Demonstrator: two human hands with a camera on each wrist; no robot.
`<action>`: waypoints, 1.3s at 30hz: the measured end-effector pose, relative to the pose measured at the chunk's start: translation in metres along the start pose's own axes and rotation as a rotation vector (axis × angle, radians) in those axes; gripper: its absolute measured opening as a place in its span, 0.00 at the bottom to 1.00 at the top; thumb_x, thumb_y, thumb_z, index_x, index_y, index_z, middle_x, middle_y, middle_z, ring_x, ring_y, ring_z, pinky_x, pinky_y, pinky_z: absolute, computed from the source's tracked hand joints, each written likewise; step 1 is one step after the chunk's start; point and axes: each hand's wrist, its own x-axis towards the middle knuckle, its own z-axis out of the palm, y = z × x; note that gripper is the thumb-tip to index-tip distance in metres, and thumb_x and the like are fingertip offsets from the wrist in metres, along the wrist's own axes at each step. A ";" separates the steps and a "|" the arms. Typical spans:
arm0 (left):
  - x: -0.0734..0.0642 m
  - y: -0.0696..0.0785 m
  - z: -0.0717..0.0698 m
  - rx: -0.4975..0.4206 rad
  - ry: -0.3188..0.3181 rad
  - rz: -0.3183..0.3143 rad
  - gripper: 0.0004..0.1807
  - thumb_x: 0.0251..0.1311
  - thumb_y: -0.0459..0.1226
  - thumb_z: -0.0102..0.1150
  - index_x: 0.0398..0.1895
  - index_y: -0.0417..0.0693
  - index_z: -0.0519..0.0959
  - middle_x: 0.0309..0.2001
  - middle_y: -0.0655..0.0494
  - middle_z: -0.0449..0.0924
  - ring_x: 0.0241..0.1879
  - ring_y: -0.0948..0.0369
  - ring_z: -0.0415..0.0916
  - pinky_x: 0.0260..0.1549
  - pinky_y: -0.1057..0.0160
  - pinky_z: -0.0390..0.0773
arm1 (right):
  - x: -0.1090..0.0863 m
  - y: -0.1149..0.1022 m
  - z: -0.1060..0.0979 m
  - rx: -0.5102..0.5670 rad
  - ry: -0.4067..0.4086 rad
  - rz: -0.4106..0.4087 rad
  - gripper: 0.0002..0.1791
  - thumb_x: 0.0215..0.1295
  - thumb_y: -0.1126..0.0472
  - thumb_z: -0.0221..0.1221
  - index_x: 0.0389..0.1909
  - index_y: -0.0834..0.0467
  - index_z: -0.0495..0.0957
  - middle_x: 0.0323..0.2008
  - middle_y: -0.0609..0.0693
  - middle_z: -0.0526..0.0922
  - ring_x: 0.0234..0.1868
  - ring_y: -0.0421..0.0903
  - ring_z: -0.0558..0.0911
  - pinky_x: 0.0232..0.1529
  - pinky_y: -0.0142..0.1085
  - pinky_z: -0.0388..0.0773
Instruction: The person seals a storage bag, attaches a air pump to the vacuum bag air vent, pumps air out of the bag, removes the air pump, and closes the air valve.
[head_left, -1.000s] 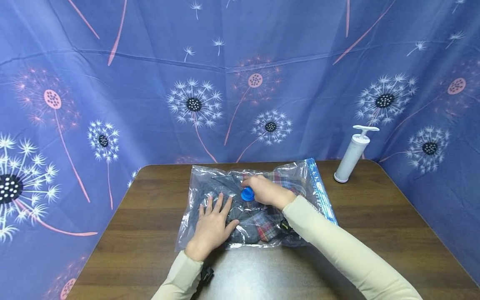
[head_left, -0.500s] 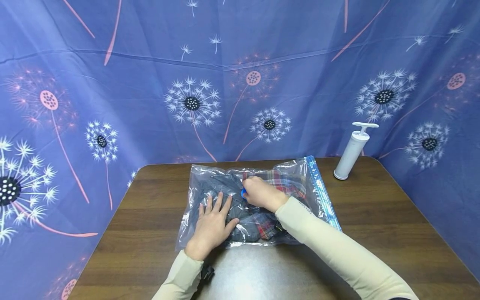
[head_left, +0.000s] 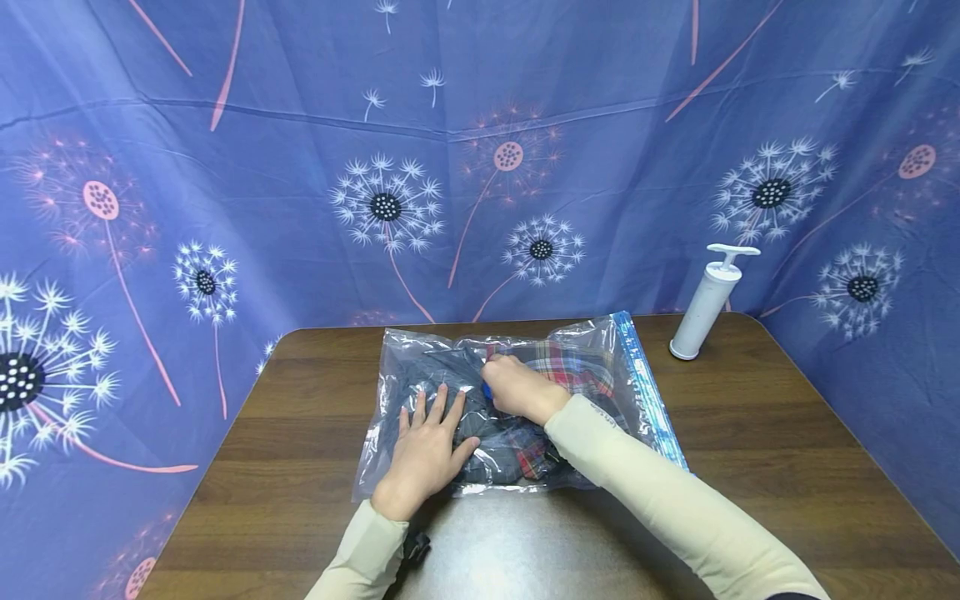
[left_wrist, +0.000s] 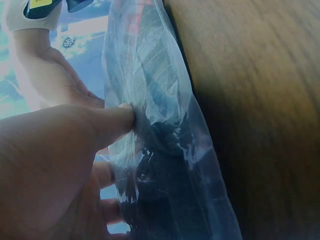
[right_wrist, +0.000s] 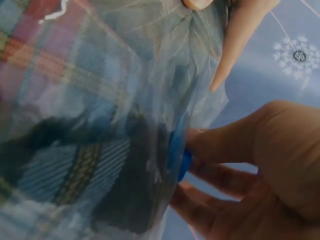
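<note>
A clear zip-top vacuum storage bag (head_left: pixel 397 358) lies flat on the table, with dark grey clothing (head_left: pixel 438 371) and a plaid garment (head_left: pixel 573 362) inside. My left hand (head_left: pixel 423 458) rests on its left half with fingers spread and straight, pressing the plastic over the grey cloth. At the bag's middle, my right hand (head_left: pixel 521 387) pinches a round blue valve cap (right_wrist: pixel 185 164) between thumb and curled fingers. In the head view this hand hides most of the cap. The blue zip strip (head_left: pixel 648 387) runs along the right edge of the bag.
A white hand pump (head_left: pixel 705 308) with a T-shaped handle stands upright at the back right of the brown wooden table (head_left: pixel 300 400). Behind the table hangs a blue curtain (head_left: pixel 465 83) printed with dandelions.
My right hand has closed in over the blue valve cap, covering more of it, and its wrist has shifted slightly left. The left hand stays in place.
</note>
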 end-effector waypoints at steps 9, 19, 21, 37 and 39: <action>0.000 0.001 -0.001 0.000 -0.007 -0.003 0.40 0.70 0.60 0.56 0.80 0.54 0.62 0.80 0.41 0.57 0.77 0.32 0.52 0.69 0.25 0.56 | -0.006 0.014 -0.007 0.216 -0.096 -0.033 0.33 0.59 0.85 0.55 0.67 0.66 0.74 0.65 0.61 0.79 0.68 0.58 0.77 0.70 0.48 0.74; -0.002 -0.001 -0.003 0.003 -0.015 -0.014 0.40 0.71 0.60 0.55 0.81 0.55 0.61 0.80 0.41 0.57 0.77 0.32 0.52 0.70 0.25 0.56 | -0.007 0.011 -0.013 0.181 -0.026 0.043 0.26 0.71 0.63 0.63 0.65 0.72 0.73 0.59 0.66 0.81 0.63 0.63 0.79 0.65 0.52 0.78; -0.001 -0.001 -0.004 0.003 -0.018 -0.010 0.40 0.71 0.60 0.55 0.81 0.55 0.61 0.80 0.41 0.57 0.77 0.32 0.51 0.70 0.25 0.56 | -0.005 0.011 -0.011 0.177 -0.027 0.051 0.22 0.70 0.62 0.64 0.59 0.71 0.78 0.54 0.65 0.84 0.59 0.61 0.81 0.61 0.51 0.80; 0.000 0.001 -0.004 -0.010 -0.017 -0.010 0.40 0.70 0.60 0.56 0.81 0.55 0.61 0.80 0.42 0.57 0.77 0.32 0.52 0.70 0.25 0.56 | -0.001 0.011 -0.008 0.133 -0.002 0.019 0.15 0.66 0.70 0.65 0.52 0.71 0.83 0.49 0.64 0.85 0.50 0.57 0.84 0.53 0.46 0.84; 0.000 0.002 -0.004 -0.010 -0.018 -0.009 0.40 0.71 0.60 0.55 0.81 0.55 0.61 0.80 0.42 0.57 0.77 0.32 0.52 0.70 0.25 0.56 | -0.003 0.012 -0.012 0.142 0.017 0.005 0.14 0.65 0.71 0.64 0.51 0.71 0.83 0.49 0.64 0.86 0.52 0.58 0.83 0.55 0.47 0.82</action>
